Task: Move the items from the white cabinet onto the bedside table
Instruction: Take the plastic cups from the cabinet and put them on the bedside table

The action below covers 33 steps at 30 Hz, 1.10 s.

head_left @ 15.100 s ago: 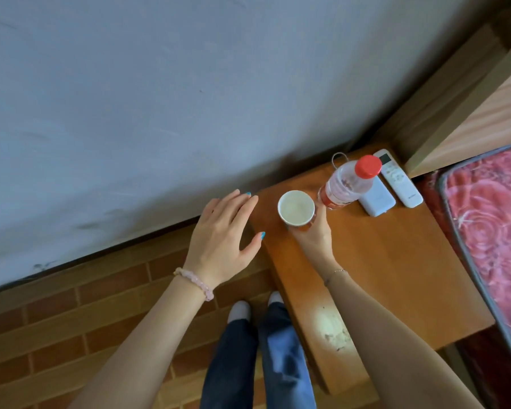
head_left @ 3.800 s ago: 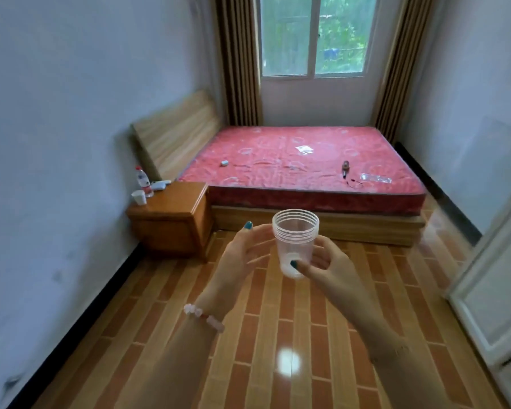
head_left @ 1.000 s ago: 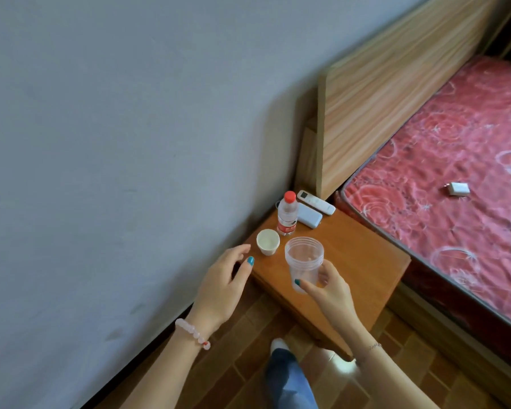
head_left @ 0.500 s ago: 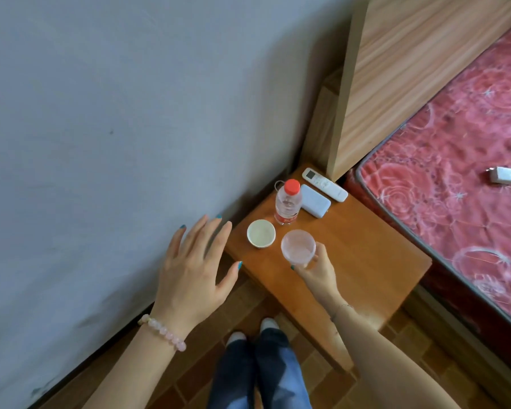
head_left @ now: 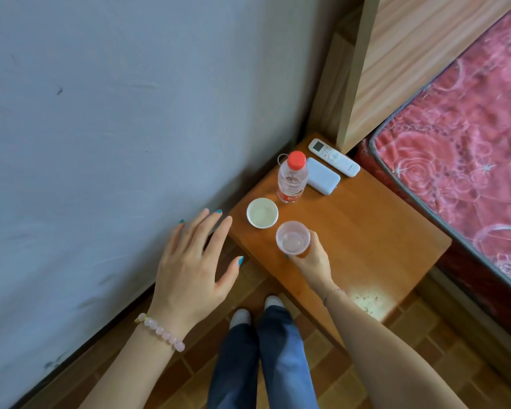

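Fingers, right hand (head_left: 311, 262): wrapped around the clear plastic cup (head_left: 293, 238), which stands upright on or just above the worktop (head_left: 366, 231); contact cannot be told.
Fingers, left hand (head_left: 191, 268): spread wide, holding nothing, over the floor at 9 o'clock from the worktop's edge.
Clear plastic cup: just beside the white paper cup (head_left: 262, 213), at 5 o'clock from it.
Water bottle (head_left: 292, 178): upright, red cap, at 1 o'clock from the white paper cup.
Power bank (head_left: 322, 176): flat, at 3 o'clock beside the bottle.
Remote control (head_left: 334, 153): flat, at 1 o'clock from the power bank, near the headboard (head_left: 410, 54).
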Each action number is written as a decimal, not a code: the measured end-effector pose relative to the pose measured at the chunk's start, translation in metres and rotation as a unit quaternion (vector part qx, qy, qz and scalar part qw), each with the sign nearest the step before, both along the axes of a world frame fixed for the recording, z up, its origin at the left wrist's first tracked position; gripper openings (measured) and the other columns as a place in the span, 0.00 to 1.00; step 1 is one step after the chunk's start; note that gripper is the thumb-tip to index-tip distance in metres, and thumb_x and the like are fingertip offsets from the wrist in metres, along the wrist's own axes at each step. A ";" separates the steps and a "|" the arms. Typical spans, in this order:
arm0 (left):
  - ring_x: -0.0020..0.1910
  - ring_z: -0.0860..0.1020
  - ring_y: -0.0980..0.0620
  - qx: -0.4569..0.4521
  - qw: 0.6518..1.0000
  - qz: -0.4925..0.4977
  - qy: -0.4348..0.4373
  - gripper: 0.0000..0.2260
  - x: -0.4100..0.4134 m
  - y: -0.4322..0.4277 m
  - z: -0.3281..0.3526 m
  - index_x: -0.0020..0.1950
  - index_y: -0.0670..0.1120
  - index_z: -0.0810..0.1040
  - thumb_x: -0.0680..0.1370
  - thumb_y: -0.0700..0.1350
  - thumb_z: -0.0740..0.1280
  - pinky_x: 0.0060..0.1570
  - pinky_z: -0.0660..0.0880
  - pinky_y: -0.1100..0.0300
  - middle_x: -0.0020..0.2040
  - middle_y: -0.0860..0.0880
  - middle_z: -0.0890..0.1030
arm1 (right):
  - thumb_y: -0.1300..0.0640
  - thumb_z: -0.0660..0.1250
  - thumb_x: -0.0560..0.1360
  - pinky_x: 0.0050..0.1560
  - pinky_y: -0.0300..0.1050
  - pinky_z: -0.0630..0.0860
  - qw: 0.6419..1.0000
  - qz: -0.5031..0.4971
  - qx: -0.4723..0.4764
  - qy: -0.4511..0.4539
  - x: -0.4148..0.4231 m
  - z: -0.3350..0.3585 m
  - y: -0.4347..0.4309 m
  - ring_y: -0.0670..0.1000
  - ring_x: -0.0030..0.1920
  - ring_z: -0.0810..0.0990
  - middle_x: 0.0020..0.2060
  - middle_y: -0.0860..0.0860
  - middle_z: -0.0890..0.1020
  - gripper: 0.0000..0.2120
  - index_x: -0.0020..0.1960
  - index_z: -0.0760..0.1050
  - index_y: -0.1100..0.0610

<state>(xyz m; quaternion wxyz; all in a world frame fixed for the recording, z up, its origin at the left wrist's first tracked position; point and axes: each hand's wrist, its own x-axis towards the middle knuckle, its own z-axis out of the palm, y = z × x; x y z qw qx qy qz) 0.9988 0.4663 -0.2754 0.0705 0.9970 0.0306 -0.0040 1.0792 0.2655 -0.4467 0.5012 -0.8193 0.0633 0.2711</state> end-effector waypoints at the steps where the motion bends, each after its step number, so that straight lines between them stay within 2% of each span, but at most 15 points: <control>1: 0.67 0.71 0.43 0.000 1.000 -0.002 0.000 0.24 0.000 -0.001 0.000 0.67 0.42 0.71 0.77 0.54 0.57 0.63 0.69 0.41 0.65 0.42 0.75 | 0.51 0.75 0.68 0.45 0.34 0.70 1.000 -0.001 -0.001 0.002 -0.001 -0.001 -0.001 0.44 0.51 0.77 0.50 0.41 0.77 0.23 0.57 0.66 0.41; 4: 0.66 0.71 0.43 0.003 1.000 -0.007 -0.007 0.24 -0.002 -0.003 0.001 0.67 0.42 0.72 0.77 0.54 0.57 0.62 0.70 0.41 0.65 0.43 0.75 | 0.51 0.75 0.68 0.47 0.36 0.71 1.000 0.008 -0.008 0.009 -0.003 -0.001 -0.005 0.44 0.52 0.76 0.52 0.40 0.77 0.24 0.58 0.66 0.39; 7: 0.66 0.71 0.43 0.005 1.000 -0.015 -0.007 0.23 -0.002 -0.006 0.006 0.67 0.42 0.72 0.77 0.54 0.57 0.62 0.70 0.42 0.65 0.42 0.75 | 0.60 0.72 0.68 0.58 0.45 0.73 0.998 0.034 -0.048 0.002 -0.008 -0.003 -0.016 0.48 0.62 0.73 0.63 0.46 0.74 0.32 0.68 0.63 0.46; 10: 0.66 0.71 0.43 0.003 1.000 -0.026 -0.008 0.24 0.000 -0.010 0.016 0.67 0.43 0.70 0.78 0.56 0.54 0.62 0.70 0.41 0.65 0.43 0.75 | 0.67 0.66 0.71 0.61 0.44 0.69 0.993 0.030 -0.114 -0.003 -0.011 0.013 -0.033 0.51 0.68 0.67 0.70 0.50 0.67 0.35 0.73 0.58 0.51; 13: 0.66 0.72 0.43 0.001 0.999 -0.037 -0.017 0.24 0.005 -0.015 0.034 0.67 0.43 0.71 0.78 0.56 0.53 0.62 0.70 0.41 0.65 0.43 0.75 | 0.62 0.65 0.74 0.59 0.41 0.69 0.986 0.018 -0.160 -0.042 -0.011 0.048 -0.050 0.51 0.68 0.68 0.71 0.50 0.66 0.30 0.73 0.58 0.52; 16: 0.65 0.72 0.42 -0.001 0.998 -0.053 -0.041 0.24 0.011 -0.023 0.058 0.66 0.42 0.72 0.76 0.55 0.56 0.61 0.71 0.40 0.64 0.42 0.76 | 0.56 0.65 0.76 0.59 0.40 0.69 0.970 0.026 -0.199 -0.135 -0.006 0.099 -0.061 0.49 0.67 0.68 0.70 0.49 0.67 0.27 0.72 0.60 0.51; 21: 0.62 0.75 0.40 -0.009 0.988 -0.098 -0.122 0.24 0.027 -0.036 0.111 0.64 0.41 0.74 0.75 0.54 0.56 0.60 0.71 0.40 0.61 0.41 0.78 | 0.51 0.64 0.76 0.68 0.53 0.67 0.913 0.041 -0.265 -0.309 -0.004 0.204 -0.069 0.53 0.71 0.64 0.70 0.53 0.68 0.27 0.72 0.62 0.55; 24: 0.63 0.74 0.40 -0.010 0.977 -0.130 -0.168 0.24 0.036 -0.042 0.147 0.65 0.42 0.72 0.75 0.54 0.56 0.61 0.70 0.40 0.62 0.41 0.77 | 0.46 0.59 0.77 0.69 0.56 0.65 0.870 0.024 -0.285 -0.401 -0.011 0.262 -0.072 0.54 0.71 0.64 0.69 0.53 0.69 0.26 0.71 0.63 0.55; 27: 0.64 0.73 0.40 -0.015 0.966 -0.153 -0.209 0.24 0.038 -0.047 0.181 0.66 0.41 0.72 0.76 0.53 0.56 0.62 0.68 0.41 0.63 0.41 0.76 | 0.42 0.51 0.76 0.71 0.55 0.62 0.842 0.011 -0.301 -0.447 -0.025 0.307 -0.074 0.52 0.72 0.61 0.70 0.53 0.67 0.29 0.73 0.61 0.56; 31: 0.63 0.74 0.39 -0.018 0.945 -0.203 -0.257 0.24 0.034 -0.054 0.214 0.66 0.41 0.72 0.75 0.53 0.55 0.61 0.68 0.39 0.62 0.40 0.77 | 0.44 0.52 0.77 0.72 0.50 0.60 0.811 -0.034 -0.328 -0.483 -0.052 0.352 -0.079 0.52 0.72 0.60 0.71 0.56 0.66 0.30 0.73 0.60 0.60; 33: 0.64 0.73 0.40 -0.027 0.935 -0.227 -0.272 0.24 0.033 -0.061 0.225 0.65 0.41 0.72 0.75 0.53 0.56 0.62 0.68 0.39 0.62 0.41 0.77 | 0.44 0.53 0.77 0.70 0.48 0.62 0.800 -0.051 -0.341 -0.492 -0.066 0.368 -0.083 0.51 0.72 0.59 0.71 0.57 0.65 0.30 0.73 0.60 0.62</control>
